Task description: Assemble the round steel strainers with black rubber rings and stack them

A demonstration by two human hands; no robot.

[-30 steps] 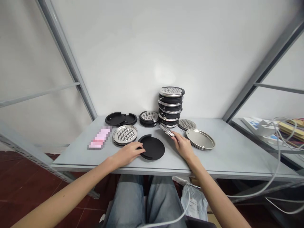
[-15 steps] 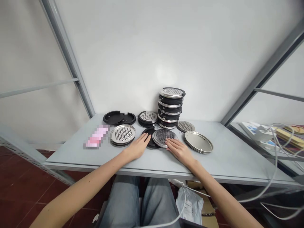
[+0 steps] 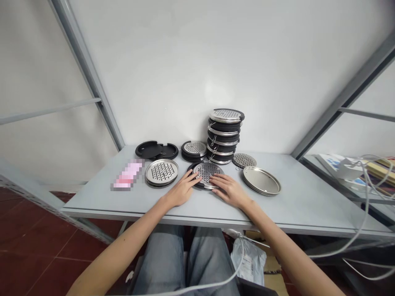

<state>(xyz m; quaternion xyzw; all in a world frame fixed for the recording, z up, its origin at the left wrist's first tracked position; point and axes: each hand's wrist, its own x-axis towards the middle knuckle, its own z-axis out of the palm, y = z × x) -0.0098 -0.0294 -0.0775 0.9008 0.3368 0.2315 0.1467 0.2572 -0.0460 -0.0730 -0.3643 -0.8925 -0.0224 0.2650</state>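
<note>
Steel, perforated and round, the disc (image 3: 207, 172) under inspection lay seated on a black round base (image 3: 191, 168) near the middle of the grey table (image 3: 308, 201), in front of the tall stack. Both hands rested on it. The left hand (image 3: 182, 190) lay flat at the disc's left edge, fingers (image 3: 191, 177) spread slightly and extended, pressing on the rim rather than gripping. The right hand (image 3: 228, 190) lay flat at the disc's right front edge, fingers (image 3: 217, 179) extended and a little apart, tips on the perforated face. Neither hand was closed around anything.

Just left of the work stood another perforated disc on its base (image 3: 162, 172), and beyond that a pink blurred item (image 3: 128, 176). Two bare black bases (image 3: 156, 150) overlapped at the back left. A low stack (image 3: 193, 150) sat beside the tall stack of assembled units (image 3: 225, 135) against the white wall. A loose perforated disc (image 3: 244, 160) lay to the right of the tall stack, and a plain steel tray (image 3: 261, 180) lay near the right hand, apart from it. White cables (image 3: 361, 193) crossed the right side.
</note>
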